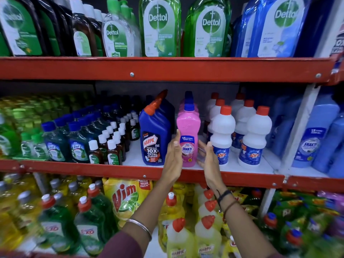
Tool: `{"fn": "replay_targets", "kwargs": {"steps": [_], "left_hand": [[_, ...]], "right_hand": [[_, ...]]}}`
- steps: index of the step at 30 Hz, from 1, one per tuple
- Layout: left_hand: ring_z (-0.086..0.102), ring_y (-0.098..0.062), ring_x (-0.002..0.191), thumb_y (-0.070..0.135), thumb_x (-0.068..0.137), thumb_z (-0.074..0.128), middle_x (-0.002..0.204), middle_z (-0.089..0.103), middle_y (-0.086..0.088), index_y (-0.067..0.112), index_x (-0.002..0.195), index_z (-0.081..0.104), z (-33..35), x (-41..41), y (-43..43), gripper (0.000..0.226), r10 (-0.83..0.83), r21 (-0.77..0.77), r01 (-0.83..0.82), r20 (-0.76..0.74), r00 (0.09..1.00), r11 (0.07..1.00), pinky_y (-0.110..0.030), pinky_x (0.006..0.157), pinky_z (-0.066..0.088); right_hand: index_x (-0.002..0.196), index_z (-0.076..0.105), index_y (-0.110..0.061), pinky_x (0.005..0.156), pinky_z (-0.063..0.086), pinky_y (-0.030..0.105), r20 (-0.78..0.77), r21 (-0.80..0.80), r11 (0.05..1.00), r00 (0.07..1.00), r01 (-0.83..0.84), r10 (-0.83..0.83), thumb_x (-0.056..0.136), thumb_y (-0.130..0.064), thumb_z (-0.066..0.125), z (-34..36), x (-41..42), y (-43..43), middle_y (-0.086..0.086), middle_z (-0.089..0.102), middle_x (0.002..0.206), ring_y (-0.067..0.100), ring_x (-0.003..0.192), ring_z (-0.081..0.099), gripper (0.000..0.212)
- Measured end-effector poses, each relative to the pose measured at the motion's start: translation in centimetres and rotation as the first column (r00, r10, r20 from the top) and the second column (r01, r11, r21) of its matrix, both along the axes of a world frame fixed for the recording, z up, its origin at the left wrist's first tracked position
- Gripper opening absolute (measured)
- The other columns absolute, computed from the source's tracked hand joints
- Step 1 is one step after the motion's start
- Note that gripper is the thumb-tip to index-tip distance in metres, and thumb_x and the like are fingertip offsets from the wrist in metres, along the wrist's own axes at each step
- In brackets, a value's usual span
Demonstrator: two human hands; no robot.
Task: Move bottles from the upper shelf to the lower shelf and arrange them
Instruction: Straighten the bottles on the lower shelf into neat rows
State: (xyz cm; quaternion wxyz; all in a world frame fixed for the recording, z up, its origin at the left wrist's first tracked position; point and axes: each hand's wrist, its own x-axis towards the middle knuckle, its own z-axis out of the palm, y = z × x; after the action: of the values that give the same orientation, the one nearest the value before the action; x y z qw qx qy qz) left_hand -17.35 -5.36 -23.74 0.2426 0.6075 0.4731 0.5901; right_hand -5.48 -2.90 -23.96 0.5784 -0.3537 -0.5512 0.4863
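Observation:
A pink Shakti bottle (188, 135) with a blue cap stands at the front of the middle shelf (214, 175), with more pink bottles in a row behind it. My left hand (174, 155) lies flat against the bottle's left side, fingers straight. My right hand (206, 157) is at its right side, fingers spread and slightly apart from the bottle. Neither hand closes around it. On the upper shelf (167, 68) stand large green Dettol bottles (160, 28) and blue Dettol bottles (279, 27).
A blue Harpic bottle (153, 138) stands just left of the pink one. White Rin bottles (222, 135) with red caps stand to the right. Small Dettol and Lizol bottles (78, 140) fill the left. Below are Vim pouches (126, 198) and yellow Harpic bottles (178, 239).

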Motion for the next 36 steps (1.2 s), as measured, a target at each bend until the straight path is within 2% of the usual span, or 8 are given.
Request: {"fn": "replay_targets", "kwargs": {"steps": [10, 14, 16, 19, 22, 24, 27, 36], "left_hand": [[0.034, -0.012, 0.140, 0.093, 0.071, 0.012, 0.157, 0.028, 0.005, 0.073, 0.129, 0.021, 0.0, -0.1, -0.6, 0.061, -0.014, 0.007, 0.014, 0.059, 0.998, 1.000, -0.047, 0.113, 0.038], [0.037, 0.011, 0.129, 0.082, 0.084, 0.022, 0.150, 0.035, 0.003, 0.031, 0.143, 0.038, -0.7, 1.4, -1.2, 0.079, 0.094, 0.168, -0.121, 0.161, 0.983, 0.978, -0.012, 0.101, 0.042], [0.038, 0.009, 0.129, 0.062, 0.094, 0.026, 0.147, 0.040, -0.002, 0.019, 0.139, 0.045, -0.8, 2.9, -1.8, 0.065, 0.126, 0.275, -0.159, 0.132, 0.983, 0.948, -0.006, 0.100, 0.036], [0.034, -0.003, 0.137, 0.063, 0.096, 0.022, 0.147, 0.042, 0.003, 0.033, 0.135, 0.044, -0.5, 5.6, -2.0, 0.054, 0.010, 0.271, -0.018, 0.031, 0.999, 0.962, -0.016, 0.112, 0.027], [0.029, 0.003, 0.138, 0.083, 0.082, 0.012, 0.147, 0.036, 0.018, 0.041, 0.138, 0.038, 0.1, 7.9, -1.3, 0.074, -0.077, 0.068, 0.073, 0.053, 0.996, 0.995, -0.032, 0.118, 0.025], [0.031, 0.011, 0.130, 0.089, 0.076, 0.010, 0.138, 0.031, 0.032, 0.036, 0.144, 0.034, 0.6, 9.1, -0.5, 0.089, -0.099, -0.052, 0.108, 0.146, 0.984, 0.993, -0.031, 0.111, 0.030], [0.030, -0.010, 0.140, 0.069, 0.082, 0.011, 0.145, 0.031, 0.019, 0.032, 0.147, 0.032, 1.1, 9.2, 0.1, 0.077, -0.109, -0.131, 0.141, 0.228, 0.968, 0.981, -0.037, 0.111, 0.032], [0.036, -0.022, 0.140, 0.065, 0.081, 0.008, 0.154, 0.037, -0.002, 0.033, 0.144, 0.037, 1.3, 9.4, 1.3, 0.076, -0.083, -0.178, 0.129, 0.248, 0.965, 0.976, -0.049, 0.114, 0.034]], "right_hand": [[0.127, 0.052, -0.028, 0.086, 0.048, 0.023, 0.002, 0.028, 0.999, 1.000, 0.021, -0.021, 0.082, -0.063, 0.027, 0.2, 0.0, -0.9, 0.006, 0.055, 0.135, 0.017, 0.119, 0.055, 0.062], [0.122, 0.054, -0.025, 0.097, 0.044, 0.023, -0.078, 0.229, 0.944, 0.971, 0.239, -0.227, 0.088, -0.063, 0.030, -0.1, 1.2, -2.1, 0.004, 0.059, 0.129, 0.013, 0.120, 0.054, 0.056], [0.119, 0.057, -0.021, 0.098, 0.045, 0.023, -0.160, 0.306, 0.878, 0.929, 0.367, -0.333, 0.087, -0.064, 0.030, -0.1, 2.7, -2.0, 0.008, 0.061, 0.124, 0.014, 0.116, 0.056, 0.059], [0.123, 0.054, -0.019, 0.100, 0.043, 0.023, -0.211, 0.263, 0.862, 0.898, 0.433, -0.387, 0.088, -0.064, 0.028, 0.0, 5.1, -0.6, 0.008, 0.056, 0.130, 0.017, 0.121, 0.053, 0.063], [0.135, 0.045, -0.017, 0.104, 0.042, 0.030, -0.144, 0.147, 0.937, 0.944, 0.317, -0.297, 0.089, -0.059, 0.025, 0.1, 7.0, 1.1, 0.005, 0.050, 0.140, 0.017, 0.128, 0.047, 0.065], [0.135, 0.045, -0.019, 0.090, 0.047, 0.016, -0.107, 0.093, 0.973, 0.974, 0.212, -0.202, 0.092, -0.057, 0.024, 0.0, 8.1, 2.1, 0.001, 0.050, 0.139, 0.014, 0.126, 0.049, 0.061], [0.130, 0.047, -0.022, 0.075, 0.048, 0.009, -0.090, 0.038, 0.990, 0.987, 0.139, -0.136, 0.099, -0.040, 0.021, -0.1, 8.1, 2.4, 0.000, 0.053, 0.130, 0.008, 0.113, 0.054, 0.044], [0.134, 0.047, -0.018, 0.097, 0.044, 0.033, -0.086, -0.013, 0.992, 0.988, 0.128, -0.129, 0.098, -0.044, 0.023, -0.4, 8.8, 2.2, 0.008, 0.050, 0.140, 0.020, 0.123, 0.051, 0.051]]}}
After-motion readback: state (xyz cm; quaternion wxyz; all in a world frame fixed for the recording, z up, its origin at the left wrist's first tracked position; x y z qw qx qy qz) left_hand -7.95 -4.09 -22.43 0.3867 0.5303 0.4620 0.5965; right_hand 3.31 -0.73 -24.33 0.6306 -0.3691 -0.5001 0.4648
